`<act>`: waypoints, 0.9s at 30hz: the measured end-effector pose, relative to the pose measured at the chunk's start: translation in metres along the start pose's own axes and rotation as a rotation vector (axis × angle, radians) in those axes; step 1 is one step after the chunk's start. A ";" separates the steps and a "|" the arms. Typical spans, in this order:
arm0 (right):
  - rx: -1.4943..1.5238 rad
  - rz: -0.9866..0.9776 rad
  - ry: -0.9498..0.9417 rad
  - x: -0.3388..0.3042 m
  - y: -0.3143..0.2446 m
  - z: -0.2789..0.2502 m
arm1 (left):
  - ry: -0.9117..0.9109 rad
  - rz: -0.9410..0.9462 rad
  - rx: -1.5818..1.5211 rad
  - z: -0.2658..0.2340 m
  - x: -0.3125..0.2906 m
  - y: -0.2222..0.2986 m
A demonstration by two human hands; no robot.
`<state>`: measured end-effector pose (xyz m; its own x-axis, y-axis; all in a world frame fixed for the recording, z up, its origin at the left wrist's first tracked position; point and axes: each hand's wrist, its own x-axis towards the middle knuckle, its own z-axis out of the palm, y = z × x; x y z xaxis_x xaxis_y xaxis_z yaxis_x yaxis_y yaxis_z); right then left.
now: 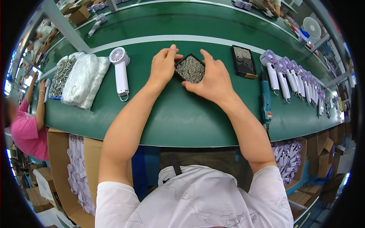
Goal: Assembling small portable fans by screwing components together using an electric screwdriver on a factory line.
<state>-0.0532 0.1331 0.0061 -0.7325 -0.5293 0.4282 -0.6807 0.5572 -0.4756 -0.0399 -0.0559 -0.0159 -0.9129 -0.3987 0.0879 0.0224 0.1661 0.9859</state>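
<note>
A small black tray (176, 74), filled with a heap of small silvery screws (191, 70), is between my two hands over the middle of the green work surface. My left hand (162, 67) grips its left side, thumb and fingers at the upper left edge. From the right, my right hand (213, 78) clasps it, thumb at the near corner and fingers round the far right side. To the left lies a white handheld fan (121, 70) with a lilac round head. On the right sits a black screw-feeder box (244, 62) with screws on it.
A teal electric screwdriver (266, 100) lies right, beside a row of handheld fans (291, 74). A plastic bag (84, 79) and metal clips (62, 78) lie left. Cardboard boxes of fan parts (78, 167) stand below the edge. A co-worker in pink (28, 131) is at left.
</note>
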 end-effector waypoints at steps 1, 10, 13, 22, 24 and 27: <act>-0.054 -0.010 0.045 0.004 0.003 0.000 | 0.007 -0.012 0.010 -0.001 0.000 0.002; -0.080 -0.042 0.103 0.005 0.004 0.002 | 0.080 0.043 -0.007 0.002 0.003 -0.005; -0.002 -0.065 0.068 -0.003 0.001 0.006 | 0.052 0.025 -0.017 0.003 0.003 -0.006; -0.028 -0.075 0.098 0.004 0.003 0.006 | 0.057 0.042 -0.013 0.001 0.007 -0.010; -0.064 -0.066 0.093 0.005 0.003 0.003 | 0.064 0.046 -0.010 0.000 0.007 -0.011; 0.000 -0.126 0.094 0.000 -0.001 0.006 | 0.049 0.020 -0.039 0.001 0.007 -0.011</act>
<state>-0.0523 0.1292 0.0017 -0.6389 -0.5327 0.5550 -0.7675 0.4899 -0.4133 -0.0467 -0.0590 -0.0261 -0.8911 -0.4394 0.1132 0.0566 0.1398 0.9886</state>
